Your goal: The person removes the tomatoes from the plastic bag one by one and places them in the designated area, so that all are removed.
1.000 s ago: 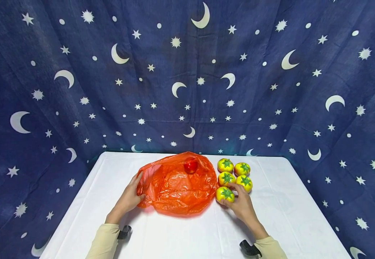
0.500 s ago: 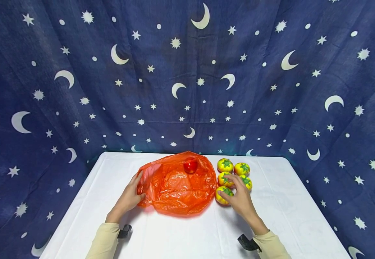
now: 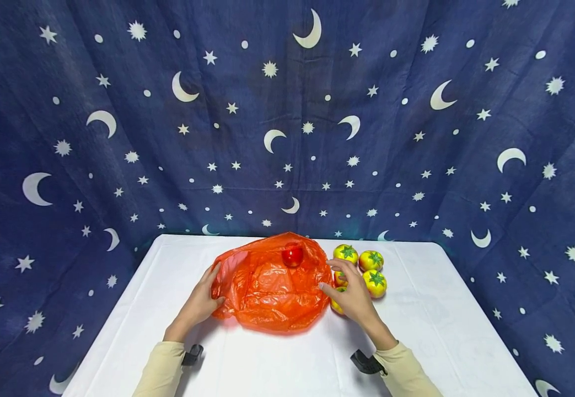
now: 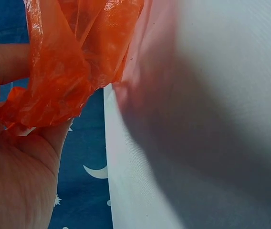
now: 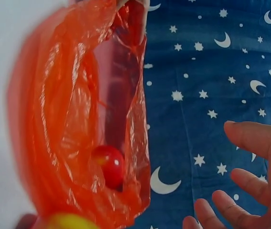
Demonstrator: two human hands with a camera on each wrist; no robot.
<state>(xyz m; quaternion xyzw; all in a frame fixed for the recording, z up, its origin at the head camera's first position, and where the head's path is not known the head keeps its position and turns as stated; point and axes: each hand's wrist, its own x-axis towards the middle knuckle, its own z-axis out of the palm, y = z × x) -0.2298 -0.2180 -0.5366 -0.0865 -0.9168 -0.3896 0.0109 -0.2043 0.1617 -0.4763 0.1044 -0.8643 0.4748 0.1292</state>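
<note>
An orange-red plastic bag (image 3: 277, 286) lies mouth up and spread on the white table. My left hand (image 3: 199, 300) grips its left edge; in the left wrist view crumpled film (image 4: 61, 90) sits between thumb and fingers. Inside the bag rests one red tomato-like fruit (image 3: 293, 255), also visible through the mouth in the right wrist view. Over the bag's right edge hovers my right hand (image 3: 354, 292), its fingers spread and holding nothing. Beneath and beside it stand several yellow fruits (image 3: 376, 283) with green leafy caps, two of them partly hidden by that hand.
The white-covered table (image 3: 262, 364) ends at the back against a dark blue curtain (image 3: 247, 138) printed with moons and stars. Black wrist straps (image 3: 366, 363) show at both sleeves.
My right hand has lifted off the nearest yellow fruit and moved left to the bag's edge. The left hand, the bag and the fruits stay where they were.
</note>
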